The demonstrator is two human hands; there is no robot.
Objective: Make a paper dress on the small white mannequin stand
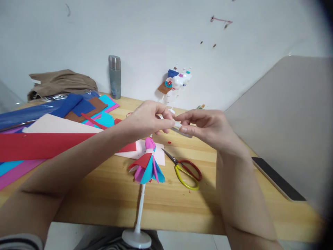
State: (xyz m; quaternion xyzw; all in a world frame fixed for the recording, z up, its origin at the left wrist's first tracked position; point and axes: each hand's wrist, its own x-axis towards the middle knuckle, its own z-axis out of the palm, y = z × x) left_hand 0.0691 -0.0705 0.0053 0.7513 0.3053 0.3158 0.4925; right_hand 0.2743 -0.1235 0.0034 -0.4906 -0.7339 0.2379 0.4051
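Above the table, my left hand pinches thumb and fingers together on something small that is mostly hidden. My right hand meets it fingertip to fingertip, thumb and index finger bent round a small whitish piece that I cannot make out. A thin pale strip or rim shows just below the fingertips. Under the hands stands a small white dress form, its stand upright, wearing a dress of pink, blue and red panels with a pale waistband. Scissors with red and yellow handles lie to its right, blades slightly apart.
Coloured sheets are piled at the left, beside a brown cloth. A grey bottle stands by the wall. At the right lies a phone near a grey panel. Small decorated items are at the back.
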